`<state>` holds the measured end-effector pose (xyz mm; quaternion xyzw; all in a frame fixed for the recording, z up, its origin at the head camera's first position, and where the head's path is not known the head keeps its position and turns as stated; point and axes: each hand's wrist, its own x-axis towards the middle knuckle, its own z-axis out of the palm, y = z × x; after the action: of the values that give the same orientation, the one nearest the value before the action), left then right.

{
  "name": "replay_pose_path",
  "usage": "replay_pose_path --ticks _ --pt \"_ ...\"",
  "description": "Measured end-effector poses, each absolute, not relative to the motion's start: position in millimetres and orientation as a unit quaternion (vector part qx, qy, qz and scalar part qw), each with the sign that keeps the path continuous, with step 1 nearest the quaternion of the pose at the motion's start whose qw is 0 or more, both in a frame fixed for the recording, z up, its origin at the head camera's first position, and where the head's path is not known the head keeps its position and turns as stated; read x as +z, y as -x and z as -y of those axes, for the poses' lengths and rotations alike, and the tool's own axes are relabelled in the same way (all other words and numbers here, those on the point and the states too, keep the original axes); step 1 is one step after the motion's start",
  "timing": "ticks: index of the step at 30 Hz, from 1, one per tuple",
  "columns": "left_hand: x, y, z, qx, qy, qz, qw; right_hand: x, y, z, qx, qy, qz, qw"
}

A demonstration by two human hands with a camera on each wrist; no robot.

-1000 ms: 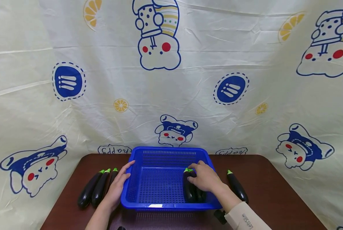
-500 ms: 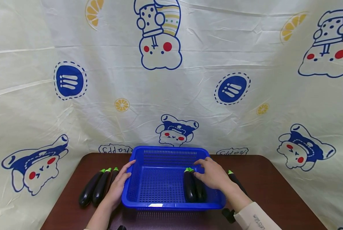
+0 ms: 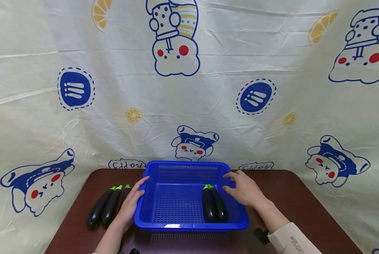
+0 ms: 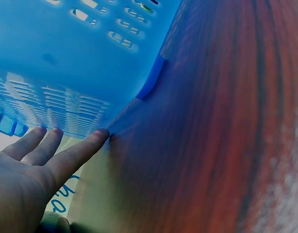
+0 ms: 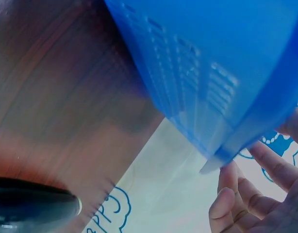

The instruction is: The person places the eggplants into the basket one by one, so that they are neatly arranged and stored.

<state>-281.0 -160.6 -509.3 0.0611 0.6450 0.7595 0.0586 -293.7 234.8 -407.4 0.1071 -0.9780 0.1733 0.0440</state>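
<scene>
Two eggplants (image 3: 220,206) lie in one basket (image 3: 192,226) (three leftward, one rightward), two hands (image 3: 132,201) (image 3: 244,189) at its sides, relaxed, gripping nothing.

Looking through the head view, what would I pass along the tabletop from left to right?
Leftmost eggplant, second eggplant, left hand, bare floor of the blue basket, the basket's left eggplant, the basket's right eggplant, right hand, pale right sleeve.

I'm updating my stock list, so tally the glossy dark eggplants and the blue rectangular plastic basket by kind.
Glossy dark eggplants with green tops: 6 visible, including one in the right wrist view
Blue rectangular plastic basket: 1
Total: 7
</scene>
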Motion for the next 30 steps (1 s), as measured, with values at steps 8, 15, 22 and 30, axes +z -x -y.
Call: replay_pose_path --ticks 8,15,22,30 --pt "-510.4 281.4 161.0 0.76 -0.06 -0.644 0.059 -407.5 298.0 -254.2 0.176 -0.101 0.978 0.045" --pt "-510.4 281.3 161.3 0.756 -0.06 -0.649 0.06 -413.8 303.5 -273.8 0.182 -0.088 0.978 0.052" --pt "-509.6 280.8 161.2 0.754 -0.063 -0.651 0.061 -416.9 306.2 -292.7 0.183 -0.08 0.979 0.043" --pt "-509.8 281.2 161.0 0.755 -0.062 -0.65 0.059 -421.2 306.8 -307.2 0.18 -0.063 0.981 0.027"
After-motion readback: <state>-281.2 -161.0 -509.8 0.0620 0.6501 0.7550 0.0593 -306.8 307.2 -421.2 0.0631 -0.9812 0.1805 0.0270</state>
